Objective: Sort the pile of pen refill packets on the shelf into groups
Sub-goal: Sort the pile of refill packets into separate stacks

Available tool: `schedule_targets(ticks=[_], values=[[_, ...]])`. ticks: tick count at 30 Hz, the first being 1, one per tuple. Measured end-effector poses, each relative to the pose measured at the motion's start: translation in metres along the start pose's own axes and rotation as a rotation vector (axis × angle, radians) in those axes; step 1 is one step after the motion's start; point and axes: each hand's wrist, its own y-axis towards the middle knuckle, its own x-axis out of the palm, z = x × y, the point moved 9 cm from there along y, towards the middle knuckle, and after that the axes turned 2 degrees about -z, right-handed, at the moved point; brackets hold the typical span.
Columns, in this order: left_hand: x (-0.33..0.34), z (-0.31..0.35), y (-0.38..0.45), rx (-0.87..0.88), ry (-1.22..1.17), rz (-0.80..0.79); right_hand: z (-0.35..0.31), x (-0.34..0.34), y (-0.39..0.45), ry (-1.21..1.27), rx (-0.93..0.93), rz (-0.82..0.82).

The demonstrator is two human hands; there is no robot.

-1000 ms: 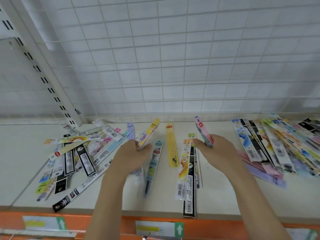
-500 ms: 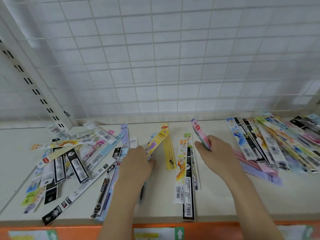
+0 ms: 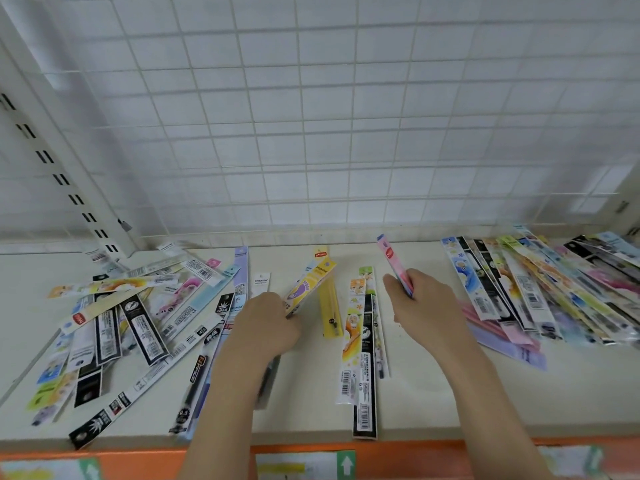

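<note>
Packets of pen refills lie across the cream shelf (image 3: 433,393): a loose heap (image 3: 114,327) at left, a fanned row (image 3: 540,292) at right, a few strips (image 3: 360,341) between. Most print is too blurred to read; one black packet (image 3: 197,368) seems to show "ZFACE", and red brand tags cannot be made out. The left hand (image 3: 266,327) pinches a yellow-and-purple packet (image 3: 308,285), tilted up off the shelf. The right hand (image 3: 426,303) grips a pink packet (image 3: 396,268), raised. The hands are apart.
</note>
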Motion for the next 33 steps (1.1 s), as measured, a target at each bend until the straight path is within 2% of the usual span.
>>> schedule_targets(ticks=[7, 13, 15, 20, 24, 28, 33], values=[[-0.015, 0.013, 0.022, -0.078, -0.285, 0.054, 0.012, -0.016, -0.002, 0.088, 0.030, 0.008], [-0.007, 0.039, 0.044, -0.079, -0.433, 0.075, 0.018, -0.024, -0.006, 0.128, 0.059, -0.014], [0.002, 0.041, 0.047, -0.099, -0.393, 0.075, 0.022, -0.025, -0.004, 0.141, 0.072, -0.010], [0.021, 0.045, 0.047, -0.097, -0.063, 0.065, 0.024, -0.035, -0.001, 0.080, 0.063, 0.025], [0.017, 0.057, 0.042, -0.059, 0.101, 0.086, 0.033, -0.034, 0.011, 0.019, 0.116, -0.028], [0.012, 0.055, 0.038, -0.046, 0.106, 0.071, 0.048, -0.027, 0.023, -0.070, 0.184, -0.055], [0.003, 0.040, 0.029, -0.008, -0.064, 0.106, 0.056, -0.034, 0.033, -0.212, 0.219, -0.071]])
